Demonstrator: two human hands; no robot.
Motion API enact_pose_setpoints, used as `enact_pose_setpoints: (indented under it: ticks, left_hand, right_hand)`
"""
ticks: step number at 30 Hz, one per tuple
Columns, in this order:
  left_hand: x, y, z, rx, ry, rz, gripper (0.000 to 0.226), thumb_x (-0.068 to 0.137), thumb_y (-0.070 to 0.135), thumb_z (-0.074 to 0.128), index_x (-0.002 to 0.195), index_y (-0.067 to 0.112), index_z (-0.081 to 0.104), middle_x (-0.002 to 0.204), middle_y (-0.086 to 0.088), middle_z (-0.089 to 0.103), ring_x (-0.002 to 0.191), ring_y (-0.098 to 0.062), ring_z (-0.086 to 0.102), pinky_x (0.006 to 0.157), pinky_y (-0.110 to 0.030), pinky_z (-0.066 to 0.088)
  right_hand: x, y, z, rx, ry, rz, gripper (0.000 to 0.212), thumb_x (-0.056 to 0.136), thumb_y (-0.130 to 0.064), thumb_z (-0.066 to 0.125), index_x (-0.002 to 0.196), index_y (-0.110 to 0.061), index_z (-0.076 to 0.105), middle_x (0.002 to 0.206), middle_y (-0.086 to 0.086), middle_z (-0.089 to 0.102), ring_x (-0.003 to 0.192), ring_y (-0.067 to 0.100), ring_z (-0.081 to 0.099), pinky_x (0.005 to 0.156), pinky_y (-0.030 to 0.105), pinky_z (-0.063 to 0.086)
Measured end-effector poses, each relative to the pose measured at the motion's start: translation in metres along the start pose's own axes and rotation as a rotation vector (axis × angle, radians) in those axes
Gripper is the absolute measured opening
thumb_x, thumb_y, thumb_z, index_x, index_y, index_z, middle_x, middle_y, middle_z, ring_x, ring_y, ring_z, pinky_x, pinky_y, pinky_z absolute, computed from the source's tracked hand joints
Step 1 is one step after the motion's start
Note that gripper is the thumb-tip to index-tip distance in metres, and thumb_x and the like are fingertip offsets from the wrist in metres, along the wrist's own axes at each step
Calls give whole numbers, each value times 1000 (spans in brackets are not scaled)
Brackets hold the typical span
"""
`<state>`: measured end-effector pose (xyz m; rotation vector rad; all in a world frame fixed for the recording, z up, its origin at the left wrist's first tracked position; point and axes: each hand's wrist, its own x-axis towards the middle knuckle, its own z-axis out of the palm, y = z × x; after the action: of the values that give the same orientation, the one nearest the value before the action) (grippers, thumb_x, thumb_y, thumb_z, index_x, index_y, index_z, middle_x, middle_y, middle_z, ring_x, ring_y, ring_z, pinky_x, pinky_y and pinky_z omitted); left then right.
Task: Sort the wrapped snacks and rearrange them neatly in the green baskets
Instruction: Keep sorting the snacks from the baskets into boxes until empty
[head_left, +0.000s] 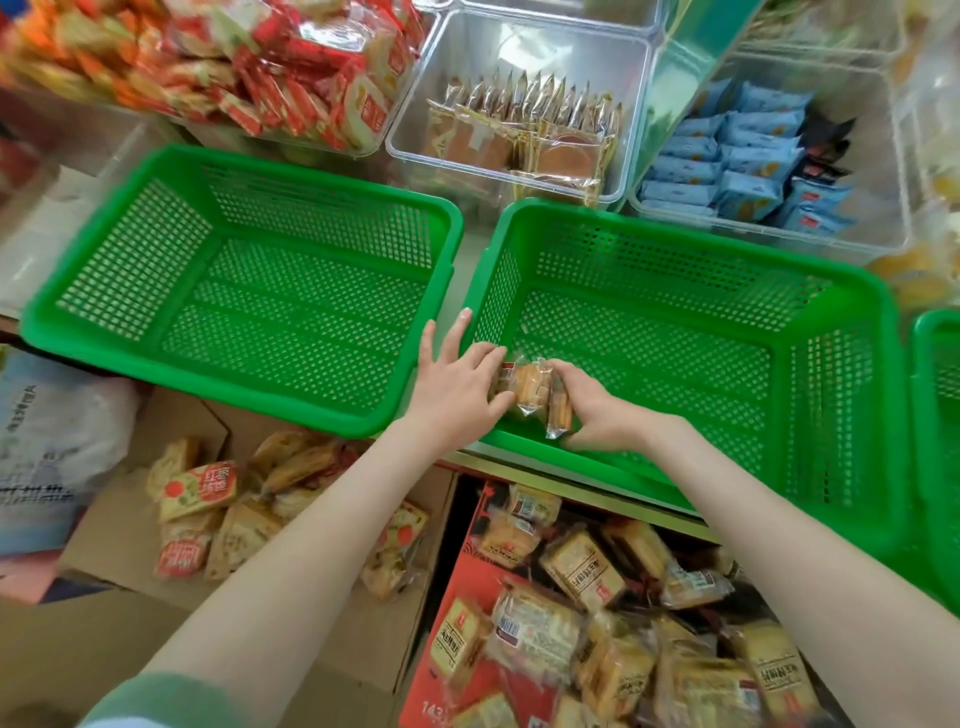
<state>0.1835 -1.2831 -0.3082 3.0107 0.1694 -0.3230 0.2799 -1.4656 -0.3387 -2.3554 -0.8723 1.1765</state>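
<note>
Two green baskets stand side by side; the left basket (130, 291) holds nothing and the right basket (841, 415) holds only the snacks in my hands. Both hands meet at the right basket's near left corner. My left hand (457, 384) grips a clear-wrapped yellow cake snack (527, 387) from the left, index and middle fingers spread over the rim. My right hand (597, 408) pinches a second wrapped snack (560, 413) held upright beside the first. Below, a red carton (467, 561) holds several yellow wrapped snacks, and a brown cardboard box (119, 530) holds several orange-labelled ones.
Behind the baskets stand clear bins: red and orange packets (291, 78), brown and gold packets (524, 130), blue packets (737, 156). A third green basket's edge (935, 364) shows at the far right. A plastic bag (47, 431) lies at the left.
</note>
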Motion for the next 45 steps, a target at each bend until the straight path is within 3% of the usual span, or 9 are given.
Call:
enact_pose_setpoints:
  ticks: [8, 12, 15, 23, 29, 33, 37, 42, 45]
  left_hand:
    - [-15, 4, 3, -40, 124, 68, 51, 100, 50, 24, 141, 29, 46, 149, 5, 41, 148, -27, 8, 111, -57, -15]
    - [-52, 29, 24, -248, 536, 239, 37, 97, 32, 45, 126, 12, 57, 129, -9, 58, 127, -29, 46, 108, -53, 26]
    - [-90, 57, 46, -318, 632, 485, 28, 96, 21, 46, 121, 13, 54, 118, -8, 54, 107, -26, 50, 92, -40, 39]
    - [-112, 78, 94, -36, 65, 510, 62, 52, 14, 84, 112, 11, 67, 114, -17, 65, 100, -34, 63, 89, -47, 51]
    - [-114, 37, 103, 153, 97, 762, 49, 70, 7, 72, 118, 13, 67, 134, -14, 57, 125, -29, 52, 111, -49, 32]
    - [-110, 19, 106, 241, 165, 871, 46, 81, 8, 58, 126, 15, 63, 144, -11, 48, 135, -26, 43, 115, -51, 17]
    - [-123, 33, 96, 220, 168, 861, 55, 78, 11, 66, 132, 13, 57, 146, -14, 45, 137, -28, 40, 114, -53, 25]
    - [-164, 74, 109, 145, 104, 780, 55, 85, 41, 64, 132, 14, 55, 139, -14, 52, 131, -30, 46, 114, -54, 22]
    - [-170, 81, 117, 220, 39, 730, 65, 78, 35, 73, 135, 11, 53, 132, -17, 57, 125, -32, 53, 112, -56, 24]
  right_hand:
    - [-36, -11, -13, 105, 51, -15, 94, 86, -11, 64, 153, -30, 2, 159, 1, 11, 144, 15, 16, 118, 31, 16]
    - [-85, -8, 8, 140, 636, -150, 50, 91, -4, 56, 138, -12, 41, 122, 5, 52, 115, 15, 47, 102, 36, 40]
    - [-129, 0, 48, -48, 917, -261, 25, 89, -13, 52, 112, -5, 53, 93, 6, 53, 87, 16, 46, 81, 25, 41]
    - [-171, 55, 133, -241, 550, 213, 48, 89, -17, 62, 134, -5, 50, 118, 10, 61, 114, 30, 55, 101, 45, 38]
    - [-177, 42, 142, -333, 387, -99, 54, 93, -25, 59, 143, -16, 41, 134, 3, 54, 125, 23, 48, 107, 42, 35]
    - [-183, 28, 151, -360, 208, -87, 60, 99, -45, 38, 151, -24, 21, 150, -4, 35, 138, 16, 28, 117, 36, 16]
    - [-194, 32, 158, -366, 211, -74, 65, 96, -57, 22, 151, -23, 21, 151, -4, 35, 138, 15, 29, 115, 34, 17]
    - [-207, 39, 182, -484, 148, -56, 85, 85, -63, 46, 152, -25, 11, 154, 1, 31, 140, 23, 30, 114, 44, 21]
    - [-206, 37, 195, -614, 141, -21, 108, 65, -54, 78, 150, -22, 21, 149, 8, 41, 133, 30, 43, 107, 50, 33]
